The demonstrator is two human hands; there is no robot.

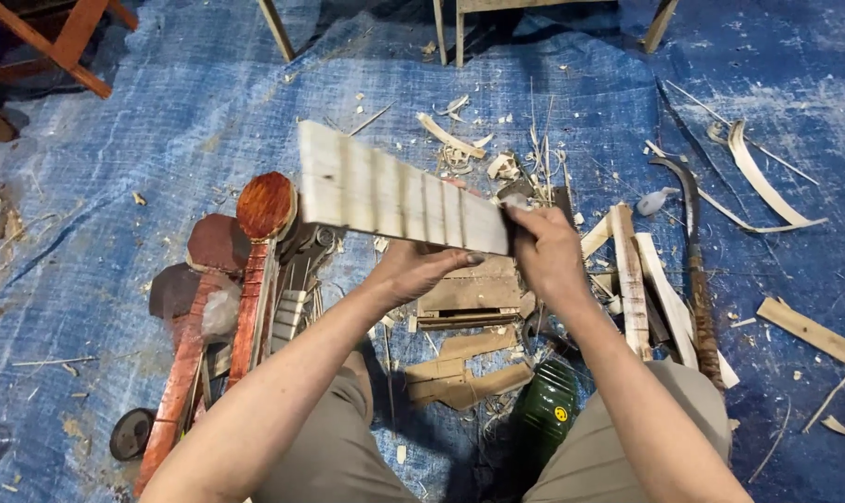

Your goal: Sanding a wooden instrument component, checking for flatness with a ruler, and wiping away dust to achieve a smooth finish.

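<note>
I see both hands raised over a blue tarp (143, 140) strewn with wood shavings (459, 140). My left hand (418, 270) is closed around the lower edge of a pale wooden board (394, 196), thumb side up, holding it in the air, tilted so its far end points up and to the left. The board has several dark grooves cut across its face. My right hand (545, 250) is closed over the near end of the board, the fingers pressing something small and pale against that end; I cannot tell what it is.

Below the board, on the tarp, lies a stack of flat wood blocks (469, 298). To the left lie two reddish-brown carved pieces with round heads (255, 251), side by side. A green bottle (545, 414) stands between my knees. To the right of the right hand lean some pale wood slats (632, 270), and a curved dark stick (697, 270) lies just beside them.
</note>
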